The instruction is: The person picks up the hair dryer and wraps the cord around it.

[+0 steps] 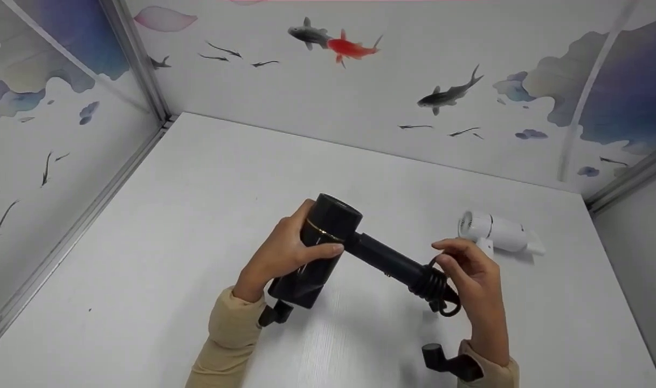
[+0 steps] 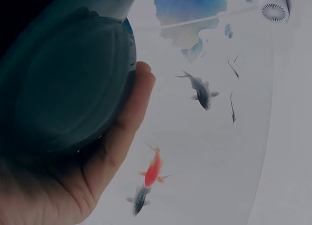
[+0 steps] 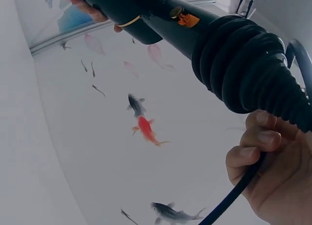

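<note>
A black hair dryer (image 1: 336, 213) with a thin gold ring is held above the table. My left hand (image 1: 279, 250) grips its barrel, thumb across the near side; in the left wrist view the dark barrel (image 2: 73, 84) fills the upper left. The handle (image 1: 387, 258) slants down to the right. Coils of black power cord (image 3: 239, 64) are wound round its lower end. With curled fingers my right hand (image 1: 476, 275) holds a loose length of the cord (image 3: 231, 193) beside the coils. The plug cannot be made out.
A white hair dryer (image 1: 503, 231) lies on the white table (image 1: 225, 172) just beyond my right hand. Panels printed with fish (image 1: 352, 48) stand along the back and sides. Black wrist mounts (image 1: 438, 357) stick out near both sleeves.
</note>
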`<state>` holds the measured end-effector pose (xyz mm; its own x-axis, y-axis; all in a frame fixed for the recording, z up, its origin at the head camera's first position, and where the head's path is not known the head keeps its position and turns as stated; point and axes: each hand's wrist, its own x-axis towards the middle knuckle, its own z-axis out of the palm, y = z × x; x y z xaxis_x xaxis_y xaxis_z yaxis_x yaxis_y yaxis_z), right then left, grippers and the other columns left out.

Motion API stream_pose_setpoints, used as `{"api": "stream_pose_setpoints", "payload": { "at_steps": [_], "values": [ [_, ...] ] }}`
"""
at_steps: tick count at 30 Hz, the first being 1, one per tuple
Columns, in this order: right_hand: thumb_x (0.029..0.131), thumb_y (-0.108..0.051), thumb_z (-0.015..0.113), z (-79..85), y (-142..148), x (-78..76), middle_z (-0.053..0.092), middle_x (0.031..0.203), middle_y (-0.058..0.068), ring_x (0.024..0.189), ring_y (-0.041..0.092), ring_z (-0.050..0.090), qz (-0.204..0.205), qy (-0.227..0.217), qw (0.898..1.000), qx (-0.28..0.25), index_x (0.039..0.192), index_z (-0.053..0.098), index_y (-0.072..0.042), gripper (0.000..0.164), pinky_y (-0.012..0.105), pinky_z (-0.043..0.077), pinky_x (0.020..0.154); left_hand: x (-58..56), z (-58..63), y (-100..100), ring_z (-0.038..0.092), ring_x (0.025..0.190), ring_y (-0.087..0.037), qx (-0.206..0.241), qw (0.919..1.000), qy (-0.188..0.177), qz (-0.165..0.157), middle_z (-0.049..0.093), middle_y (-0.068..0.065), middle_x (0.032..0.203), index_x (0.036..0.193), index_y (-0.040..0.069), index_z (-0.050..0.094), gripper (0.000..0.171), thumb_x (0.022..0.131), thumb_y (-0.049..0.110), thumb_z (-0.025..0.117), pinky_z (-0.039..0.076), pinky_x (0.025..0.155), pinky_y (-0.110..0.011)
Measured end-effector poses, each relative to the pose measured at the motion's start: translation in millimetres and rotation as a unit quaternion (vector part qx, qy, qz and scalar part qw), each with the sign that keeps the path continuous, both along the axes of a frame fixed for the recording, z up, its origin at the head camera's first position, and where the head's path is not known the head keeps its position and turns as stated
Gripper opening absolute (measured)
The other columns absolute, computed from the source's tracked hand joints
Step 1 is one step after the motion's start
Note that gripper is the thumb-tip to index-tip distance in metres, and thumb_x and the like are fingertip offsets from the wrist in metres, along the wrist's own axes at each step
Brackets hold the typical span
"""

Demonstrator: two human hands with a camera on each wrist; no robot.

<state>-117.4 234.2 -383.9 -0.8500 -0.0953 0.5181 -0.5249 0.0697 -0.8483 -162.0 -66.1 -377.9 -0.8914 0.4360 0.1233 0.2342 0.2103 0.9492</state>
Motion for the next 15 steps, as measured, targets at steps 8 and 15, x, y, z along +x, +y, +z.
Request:
{"api": "stream_pose_setpoints", "payload": {
  "at_steps": [8,15],
  "values": [
    [0.094,0.000,0.049,-4.1,-1.0,-9.3,0.060,0.088,-0.007,0.073,0.003,0.054,0.104,0.001,0.994,-0.039,0.106,0.062,-0.004,0.019,0.016,0.044,0.062,1.4,2.5,-2.9,0.066,0.076,-0.021,0.049,0.9986,0.001,-0.021,0.062,-0.012,0.092,0.121,0.013,0.044,0.051,0.080,0.027,0.070,0.055,0.066,-0.036],
    [0.098,-0.002,0.038,0.9,-16.7,-8.2,0.061,0.085,-0.005,0.062,0.002,0.056,0.142,-0.008,0.988,-0.055,0.105,0.063,-0.004,0.026,0.016,0.040,0.043,2.0,1.6,-3.3,0.065,0.078,-0.024,0.102,0.9947,-0.003,-0.011,0.061,-0.013,0.095,0.122,0.011,0.044,0.053,0.079,0.028,0.069,0.055,0.067,-0.039]
  ]
}}
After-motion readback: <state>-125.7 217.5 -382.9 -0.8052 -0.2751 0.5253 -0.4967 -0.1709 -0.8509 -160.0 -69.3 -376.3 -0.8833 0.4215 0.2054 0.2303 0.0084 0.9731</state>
